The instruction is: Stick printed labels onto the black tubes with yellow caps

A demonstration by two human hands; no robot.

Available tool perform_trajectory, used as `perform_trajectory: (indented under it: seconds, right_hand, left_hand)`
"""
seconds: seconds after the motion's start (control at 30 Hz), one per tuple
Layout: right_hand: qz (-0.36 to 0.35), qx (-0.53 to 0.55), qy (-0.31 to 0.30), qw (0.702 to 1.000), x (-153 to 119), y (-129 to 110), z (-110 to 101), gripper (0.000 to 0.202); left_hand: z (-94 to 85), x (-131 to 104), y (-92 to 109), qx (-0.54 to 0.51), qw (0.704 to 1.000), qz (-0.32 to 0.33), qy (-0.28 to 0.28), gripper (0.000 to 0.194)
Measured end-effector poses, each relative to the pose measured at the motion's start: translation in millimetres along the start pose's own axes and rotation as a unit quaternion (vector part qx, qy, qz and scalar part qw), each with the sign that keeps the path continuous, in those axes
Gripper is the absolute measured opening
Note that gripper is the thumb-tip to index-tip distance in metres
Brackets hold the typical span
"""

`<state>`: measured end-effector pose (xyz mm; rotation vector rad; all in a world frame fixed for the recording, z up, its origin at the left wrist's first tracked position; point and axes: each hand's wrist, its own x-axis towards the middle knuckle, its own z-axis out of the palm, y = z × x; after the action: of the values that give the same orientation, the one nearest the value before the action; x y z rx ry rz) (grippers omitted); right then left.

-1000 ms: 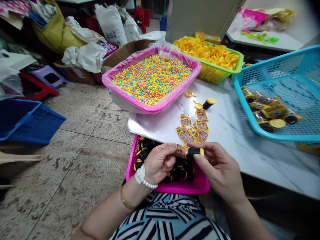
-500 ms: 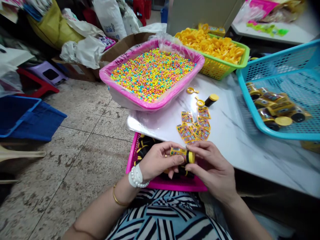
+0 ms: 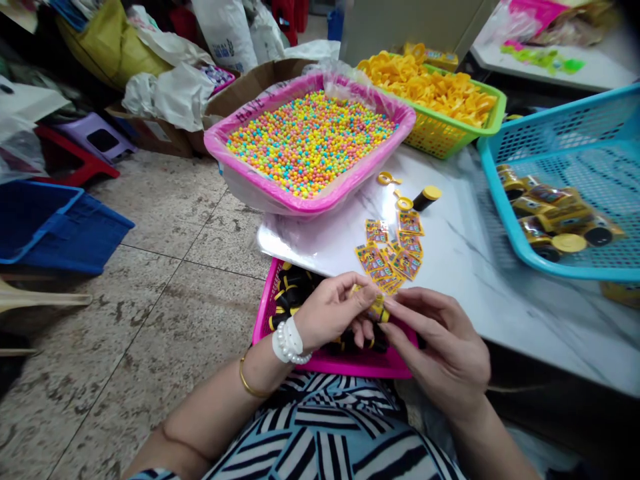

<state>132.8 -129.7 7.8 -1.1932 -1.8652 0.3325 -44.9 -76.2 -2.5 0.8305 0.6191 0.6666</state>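
A small tube [image 3: 379,308] with a yellow printed wrapper and a yellow end is between my hands, partly hidden by my fingers. My left hand [image 3: 340,308] is closed round its body, thumb on top. At its right end, my right hand [image 3: 443,343] pinches it between thumb and fingertips. Beneath both hands sits a pink basket [image 3: 330,369] of black tubes with yellow caps [image 3: 295,293]. Just beyond my fingers, several yellow printed labels [image 3: 387,263] lie spread on the white table [image 3: 460,267]. A black tube with a yellow cap [image 3: 427,198] lies farther back, near yellow ring-shaped pieces [image 3: 404,203].
A plastic-lined pink tub [image 3: 320,203] of colourful candy balls stands at the table's left. Behind it is a green basket [image 3: 493,123] of yellow plastic pieces. To the right, a blue basket [image 3: 510,227] holds wrapped tubes. A blue bin [image 3: 75,233] stands on the floor.
The tube has turned in my hands, its right end now pointing slightly down. My left hand has shifted right and covers more of it; my right hand has moved slightly right and down.
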Motion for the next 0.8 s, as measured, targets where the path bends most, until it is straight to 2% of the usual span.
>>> perform_trajectory:
  seconds: [0.07,0.13,0.23,0.3,0.4,0.47,0.53,0.6,0.63,0.7,0.8]
  right_hand:
    - [0.039,0.052,-0.007,0.998,0.0,1.5,3.0,0.050]
    - [0.082,0.101,0.008,0.991,-1.1,3.1,6.1,0.048]
    - [0.124,0.123,0.048,0.984,-4.4,6.2,9.3,0.045]
    - [0.134,0.130,0.068,0.980,-6.1,9.4,10.4,0.047]
    - [0.105,0.119,0.056,0.986,-5.2,13.3,12.1,0.050]
    - [0.110,0.124,0.050,0.985,-1.9,13.4,14.5,0.043]
    - [0.176,0.172,0.061,0.967,2.2,12.3,17.6,0.031]
    - [0.264,0.225,0.061,0.936,5.0,12.3,19.7,0.021]
    - [0.298,0.251,0.047,0.920,5.6,13.4,19.8,0.018]
    - [0.334,0.304,-0.005,0.892,5.4,17.3,17.8,0.015]
    - [0.315,0.354,-0.059,0.879,4.7,24.3,11.0,0.020]
  left_hand:
    - [3.3,-1.3,-1.1,0.073,0.996,0.026,0.051,0.041]
    - [6.1,-2.6,0.3,0.169,0.980,0.063,0.088,0.037]
    - [6.2,-3.2,5.5,0.264,0.955,0.113,0.079,0.036]
    - [3.6,-2.3,7.4,0.259,0.957,0.112,0.061,0.041]
    - [-0.8,1.1,3.7,0.178,0.979,0.084,0.048,0.041]
    - [-2.3,3.8,-1.7,0.163,0.978,0.116,0.063,0.033]
    - [-3.0,5.9,-6.6,0.182,0.965,0.170,0.084,0.025]
    - [-3.9,7.1,-8.0,0.193,0.956,0.201,0.090,0.022]
    - [-4.4,7.4,-6.9,0.187,0.959,0.197,0.076,0.022]
    - [-4.9,7.5,-1.9,0.155,0.976,0.149,0.028,0.027]
    - [-3.6,7.9,6.2,0.090,0.995,0.044,0.003,0.037]
